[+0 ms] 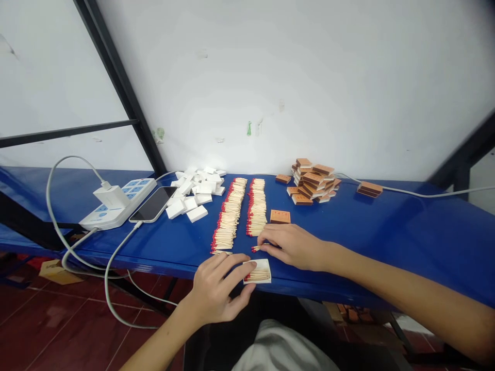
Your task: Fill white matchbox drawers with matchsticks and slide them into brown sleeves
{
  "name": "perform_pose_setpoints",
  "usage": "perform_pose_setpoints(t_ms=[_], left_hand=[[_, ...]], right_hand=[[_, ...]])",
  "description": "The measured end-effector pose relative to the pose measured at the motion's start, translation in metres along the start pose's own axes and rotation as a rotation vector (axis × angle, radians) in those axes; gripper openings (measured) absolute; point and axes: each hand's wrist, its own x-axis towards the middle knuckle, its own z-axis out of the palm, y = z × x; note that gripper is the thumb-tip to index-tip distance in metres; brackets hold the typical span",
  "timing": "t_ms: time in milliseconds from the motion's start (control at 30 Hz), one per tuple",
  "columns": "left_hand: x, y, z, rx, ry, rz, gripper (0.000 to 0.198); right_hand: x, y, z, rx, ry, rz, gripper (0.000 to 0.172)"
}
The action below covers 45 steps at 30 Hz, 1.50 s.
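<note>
My left hand (222, 287) grips the left end of a white matchbox tray (263, 264) at the table's front edge, with red-tipped matches lying inside it. Just behind and right of the tray, my right hand (292, 246) pinches a few matches (256, 249), their red heads sticking out to the left of the fingers. Two long rows of matches stretch away from me, a left row (228, 216) and a right row (256, 206), red heads facing left. Behind my right hand lies a brown matchbox sleeve (280, 216).
White trays (197, 190) are heaped at the back left, and brown matchboxes (314, 181) are piled at the back right. One stack (369, 189) sits farther right. A phone (153, 204) and power strip (119, 205) with white cables occupy the left side of the blue table (406, 242).
</note>
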Motion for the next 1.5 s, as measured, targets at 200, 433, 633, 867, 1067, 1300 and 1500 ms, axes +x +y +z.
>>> perform_pose_setpoints(t_ms=[200,433,633,867,1067,1300,1500], left_hand=[[-0.002,0.001,-0.001,0.008,-0.003,0.0,0.025],[0.0,0.0,0.0,0.023,0.006,0.005,0.025],[-0.002,0.0,0.0,0.031,0.004,0.003,0.026],[-0.001,0.0,0.0,0.025,0.004,0.007,0.027],[0.0,0.0,0.0,0.001,0.006,-0.03,0.029],[-0.004,0.0,0.001,-0.094,0.035,-0.174,0.038],[-0.001,0.002,-0.002,-0.173,-0.001,-0.239,0.039]], right_hand=[[-0.002,-0.006,-0.004,-0.031,-0.085,0.052,0.014],[-0.005,-0.006,-0.005,-0.12,-0.084,0.014,0.014],[-0.006,-0.008,-0.009,-0.211,-0.093,-0.02,0.018],[-0.006,-0.004,-0.004,-0.317,-0.095,-0.09,0.022],[-0.005,-0.007,-0.006,-0.238,-0.008,-0.056,0.021],[-0.005,-0.015,-0.012,-0.126,0.091,-0.161,0.022],[-0.006,-0.022,0.001,-0.19,0.076,-0.231,0.026]])
